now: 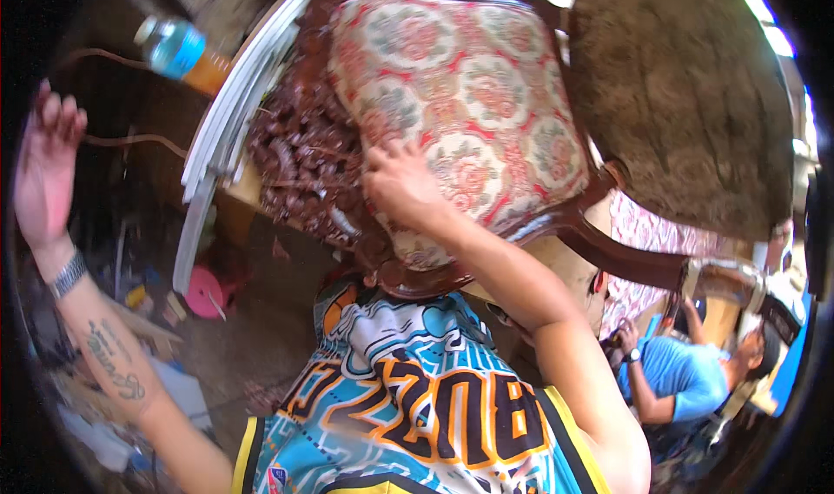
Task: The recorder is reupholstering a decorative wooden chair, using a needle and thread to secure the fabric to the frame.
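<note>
A wooden chair part with a dark, carved frame (304, 151) and a padded panel (491, 86) of red, cream and grey floral fabric lies in front of me. My right hand (400, 181) rests on the left edge of this panel, beside the carving. Its fingers are bent and slightly apart, with nothing visible in them; the fingertips are not sharp. Far out to the left, my left hand (50, 164) is raised away from the chair, palm showing and fingers loosely curled, holding nothing. A watch (68, 274) circles that wrist.
Long pale strips (234, 103) lie left of the carving, near a bottle (178, 51) with orange liquid. A pink round object (205, 291) sits below. A dark brown panel (686, 94) stands at right. A person in blue (673, 377) is at lower right.
</note>
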A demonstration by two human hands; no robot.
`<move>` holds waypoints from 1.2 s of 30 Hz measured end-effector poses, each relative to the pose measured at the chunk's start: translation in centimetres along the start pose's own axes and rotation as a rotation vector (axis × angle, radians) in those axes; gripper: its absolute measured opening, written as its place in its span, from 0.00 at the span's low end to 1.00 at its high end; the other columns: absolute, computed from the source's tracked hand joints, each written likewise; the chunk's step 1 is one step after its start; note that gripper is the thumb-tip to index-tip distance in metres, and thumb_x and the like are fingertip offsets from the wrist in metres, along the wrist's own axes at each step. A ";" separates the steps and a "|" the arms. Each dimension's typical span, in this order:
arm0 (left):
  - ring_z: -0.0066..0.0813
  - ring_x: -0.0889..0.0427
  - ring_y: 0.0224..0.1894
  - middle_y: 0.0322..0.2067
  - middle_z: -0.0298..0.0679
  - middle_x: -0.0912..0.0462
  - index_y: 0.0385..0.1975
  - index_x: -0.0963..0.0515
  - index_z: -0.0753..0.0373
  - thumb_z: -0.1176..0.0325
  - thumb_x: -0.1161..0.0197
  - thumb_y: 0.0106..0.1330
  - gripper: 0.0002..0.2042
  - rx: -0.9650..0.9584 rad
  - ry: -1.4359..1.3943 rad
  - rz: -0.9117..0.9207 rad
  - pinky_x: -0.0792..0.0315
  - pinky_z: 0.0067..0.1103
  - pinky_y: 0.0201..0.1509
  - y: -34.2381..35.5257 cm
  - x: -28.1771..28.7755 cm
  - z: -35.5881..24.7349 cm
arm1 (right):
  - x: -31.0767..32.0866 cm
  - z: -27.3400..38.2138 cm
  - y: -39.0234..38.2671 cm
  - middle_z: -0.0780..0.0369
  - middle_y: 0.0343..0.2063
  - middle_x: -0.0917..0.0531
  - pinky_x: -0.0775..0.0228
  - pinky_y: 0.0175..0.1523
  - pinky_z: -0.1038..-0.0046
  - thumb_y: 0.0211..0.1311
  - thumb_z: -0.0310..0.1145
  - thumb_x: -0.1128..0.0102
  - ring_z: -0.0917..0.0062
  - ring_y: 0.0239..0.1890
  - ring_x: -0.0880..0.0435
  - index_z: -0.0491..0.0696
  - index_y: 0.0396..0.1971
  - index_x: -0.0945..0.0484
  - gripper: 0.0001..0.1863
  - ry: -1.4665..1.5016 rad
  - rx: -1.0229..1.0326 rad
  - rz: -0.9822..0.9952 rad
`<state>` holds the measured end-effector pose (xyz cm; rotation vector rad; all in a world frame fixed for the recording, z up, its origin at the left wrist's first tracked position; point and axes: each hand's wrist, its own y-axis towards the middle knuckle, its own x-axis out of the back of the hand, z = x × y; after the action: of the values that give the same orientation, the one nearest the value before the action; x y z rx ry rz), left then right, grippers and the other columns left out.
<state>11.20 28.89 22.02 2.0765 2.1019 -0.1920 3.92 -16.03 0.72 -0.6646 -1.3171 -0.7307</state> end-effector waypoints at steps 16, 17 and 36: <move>0.39 0.33 0.63 0.56 0.39 0.28 0.71 0.60 0.60 0.50 0.54 0.71 0.36 -0.060 -0.217 0.441 0.43 0.33 0.68 -6.3 -4.9 0.4 | -2.5 1.9 0.1 0.66 0.36 0.23 0.36 0.51 0.66 0.48 0.38 0.42 0.71 0.44 0.27 0.54 0.23 0.19 0.06 0.149 -0.131 -0.220; 0.39 0.33 0.63 0.56 0.39 0.27 0.71 0.59 0.60 0.50 0.56 0.73 0.34 -0.059 -0.191 0.422 0.43 0.34 0.68 -6.0 -5.0 0.8 | -2.0 2.1 0.1 0.66 0.36 0.23 0.36 0.50 0.65 0.47 0.38 0.42 0.70 0.44 0.26 0.54 0.24 0.19 0.07 0.099 -0.134 -0.185; 0.49 0.30 0.55 0.53 0.52 0.28 0.59 0.35 0.68 0.52 0.27 0.47 0.41 -0.576 0.322 1.584 0.35 0.37 0.60 -16.5 -40.1 18.4 | 19.6 11.2 -43.1 0.72 0.14 0.44 0.56 0.19 0.79 0.63 0.30 0.55 0.86 0.16 0.49 0.53 0.17 0.43 0.14 0.801 -0.956 -2.128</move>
<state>-4.26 -14.56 12.22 2.6451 0.0107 0.8460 -34.96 -35.55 22.50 0.7105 -0.3331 -2.9765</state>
